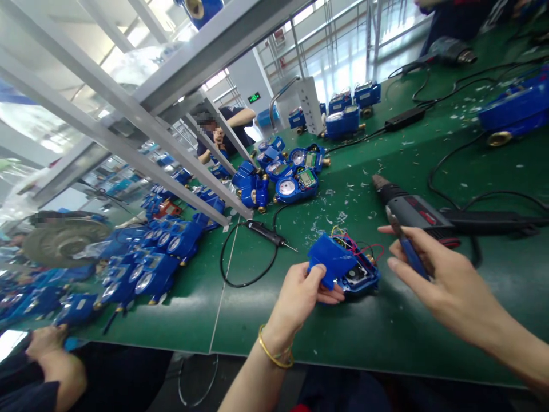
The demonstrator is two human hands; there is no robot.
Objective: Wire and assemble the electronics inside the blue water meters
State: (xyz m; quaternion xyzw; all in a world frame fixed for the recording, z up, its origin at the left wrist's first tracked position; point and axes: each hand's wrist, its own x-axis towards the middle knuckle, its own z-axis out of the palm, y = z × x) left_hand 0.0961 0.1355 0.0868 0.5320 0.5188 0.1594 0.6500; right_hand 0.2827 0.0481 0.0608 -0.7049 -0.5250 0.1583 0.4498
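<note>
At the littered green tabletop, left hand grips blue cover, right hand grips tool.

There are two heat guns, one soldering iron and one held, blue-handled tool.

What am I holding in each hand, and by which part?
Your left grip pinches the blue cover at its near edge; your right grip holds a tool by its blue handle.

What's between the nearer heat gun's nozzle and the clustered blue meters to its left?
Small pale scraps scattered on the green tabletop, head view.
</note>
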